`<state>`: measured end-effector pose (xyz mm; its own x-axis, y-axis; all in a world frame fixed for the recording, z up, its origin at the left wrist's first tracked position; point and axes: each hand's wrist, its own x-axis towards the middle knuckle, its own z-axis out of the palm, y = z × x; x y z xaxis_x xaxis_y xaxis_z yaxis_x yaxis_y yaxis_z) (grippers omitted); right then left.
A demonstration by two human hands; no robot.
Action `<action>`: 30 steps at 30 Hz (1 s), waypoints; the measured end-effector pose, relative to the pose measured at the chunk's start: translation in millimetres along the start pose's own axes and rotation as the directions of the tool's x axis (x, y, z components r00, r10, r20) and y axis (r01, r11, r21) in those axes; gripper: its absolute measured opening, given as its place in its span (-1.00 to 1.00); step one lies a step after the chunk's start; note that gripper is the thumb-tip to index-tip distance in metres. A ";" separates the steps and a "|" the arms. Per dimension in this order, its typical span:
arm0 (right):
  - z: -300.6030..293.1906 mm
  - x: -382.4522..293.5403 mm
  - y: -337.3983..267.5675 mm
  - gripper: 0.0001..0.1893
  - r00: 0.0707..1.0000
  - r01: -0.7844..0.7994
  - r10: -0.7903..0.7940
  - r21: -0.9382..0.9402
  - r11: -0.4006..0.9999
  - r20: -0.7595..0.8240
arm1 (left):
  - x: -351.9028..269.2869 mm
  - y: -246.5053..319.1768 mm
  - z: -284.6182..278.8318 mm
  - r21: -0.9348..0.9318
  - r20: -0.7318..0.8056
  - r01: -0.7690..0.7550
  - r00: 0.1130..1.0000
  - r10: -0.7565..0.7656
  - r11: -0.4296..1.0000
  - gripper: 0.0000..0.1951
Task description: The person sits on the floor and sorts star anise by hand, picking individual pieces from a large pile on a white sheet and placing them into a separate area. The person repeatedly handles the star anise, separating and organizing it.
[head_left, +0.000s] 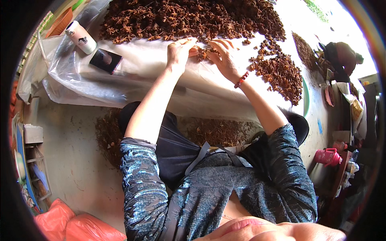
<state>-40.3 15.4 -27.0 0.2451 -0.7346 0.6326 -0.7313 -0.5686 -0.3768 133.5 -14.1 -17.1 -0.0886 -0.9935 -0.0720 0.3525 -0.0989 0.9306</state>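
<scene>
A large heap of dried star anise (187, 21) lies on a sheet of whitish plastic (150, 60) in front of me. At its near edge my left hand (178, 53) has thumb and fingertips drawn together; whether a piece is between them cannot be made out. My right hand (225, 57), with a red bead bracelet (242, 80) at the wrist, curves its fingers and thumb around a few loose star anise (204, 56). Those pieces lie between the two hands. A smaller pile of star anise (279, 73) spreads right of my right hand.
A pale bottle (82, 39) and a dark phone (106, 61) lie left on the plastic. Brown plant debris (217, 131) is on the floor below. Far right, a person (342, 58) bends near another brown pile (304, 49). A pink jug (327, 156) stands right; red bags (87, 226) sit lower left.
</scene>
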 end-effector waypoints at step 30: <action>-5.9 18.1 26.1 -0.92 0.985 0.008 0.016 -0.137 0.990 0.170 | -72.6 -29.2 47.6 0.596 0.630 -0.144 0.694 -0.349 0.790 -0.84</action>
<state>-58.7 -10.6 -21.5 0.3378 -0.7958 0.5026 -0.8099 -0.5179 -0.2755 85.3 63.6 -22.0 -0.7712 -0.6190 -0.1488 -0.2643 0.0986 0.9594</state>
